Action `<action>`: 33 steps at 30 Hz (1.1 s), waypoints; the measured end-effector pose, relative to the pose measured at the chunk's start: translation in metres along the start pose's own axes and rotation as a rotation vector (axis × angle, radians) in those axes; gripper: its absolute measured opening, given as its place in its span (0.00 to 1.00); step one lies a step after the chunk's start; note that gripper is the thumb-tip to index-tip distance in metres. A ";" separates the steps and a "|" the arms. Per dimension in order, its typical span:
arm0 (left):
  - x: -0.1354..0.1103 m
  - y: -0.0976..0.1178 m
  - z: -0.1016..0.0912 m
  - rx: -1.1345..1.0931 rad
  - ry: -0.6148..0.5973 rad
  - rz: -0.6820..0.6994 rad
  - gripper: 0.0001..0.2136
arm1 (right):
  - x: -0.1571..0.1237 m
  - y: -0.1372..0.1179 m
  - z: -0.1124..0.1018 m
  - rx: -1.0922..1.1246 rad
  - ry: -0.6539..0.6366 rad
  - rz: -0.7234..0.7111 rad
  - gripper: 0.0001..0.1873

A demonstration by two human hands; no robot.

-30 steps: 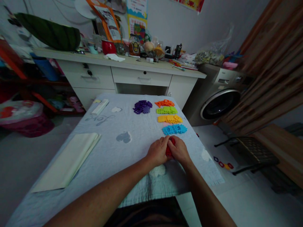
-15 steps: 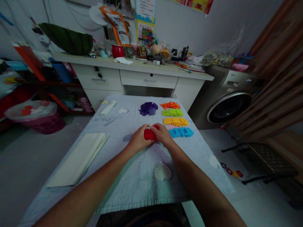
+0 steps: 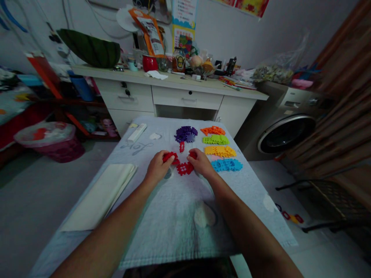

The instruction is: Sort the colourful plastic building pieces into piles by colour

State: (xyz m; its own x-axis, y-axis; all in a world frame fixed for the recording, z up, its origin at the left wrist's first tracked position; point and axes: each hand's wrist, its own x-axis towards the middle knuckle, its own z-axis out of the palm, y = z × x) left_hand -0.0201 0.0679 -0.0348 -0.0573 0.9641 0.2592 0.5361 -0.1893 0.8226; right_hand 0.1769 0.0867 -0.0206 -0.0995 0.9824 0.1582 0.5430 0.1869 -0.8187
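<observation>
On the pale blue cloth [image 3: 162,216] of the table, my left hand [image 3: 157,167] is curled round red waffle-block pieces [image 3: 170,156]. My right hand [image 3: 202,163] also holds a red piece [image 3: 192,155] at its fingertips. Between the hands a red grid piece [image 3: 184,168] lies flat on the cloth, and one more red piece [image 3: 181,146] lies just beyond. Sorted piles sit behind: purple [image 3: 186,134], orange [image 3: 213,130], green [image 3: 215,139], yellow [image 3: 220,151] and blue [image 3: 226,165].
A folded cream cloth [image 3: 101,195] lies at the left of the table, a small white box [image 3: 136,132] at its far left. A cluttered white desk [image 3: 185,96] stands behind, a washing machine [image 3: 285,127] at right, a dark chair [image 3: 327,200] and loose pieces [image 3: 290,216] on the floor.
My hands carried the red bundle left and away from the blue pile, then parted. Red pieces now lie spread on the cloth between them.
</observation>
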 end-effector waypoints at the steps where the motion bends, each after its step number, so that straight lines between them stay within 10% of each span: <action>1: -0.001 -0.001 0.000 0.012 0.012 0.011 0.13 | -0.001 -0.001 -0.004 -0.014 0.006 -0.007 0.14; 16: -0.003 -0.007 -0.005 0.084 0.080 0.000 0.15 | -0.019 0.042 -0.127 0.028 0.302 0.076 0.15; 27: 0.001 -0.012 0.002 0.028 0.164 -0.057 0.13 | -0.023 0.018 -0.054 0.025 0.061 -0.090 0.13; 33: 0.001 -0.020 0.002 0.036 0.213 -0.019 0.27 | -0.021 0.041 -0.097 -0.256 0.300 -0.054 0.15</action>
State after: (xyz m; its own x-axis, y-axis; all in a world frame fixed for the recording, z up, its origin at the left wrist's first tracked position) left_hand -0.0296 0.0733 -0.0517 -0.2422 0.9055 0.3485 0.5625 -0.1616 0.8109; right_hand 0.2817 0.0737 -0.0042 0.0937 0.9193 0.3821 0.7374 0.1938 -0.6470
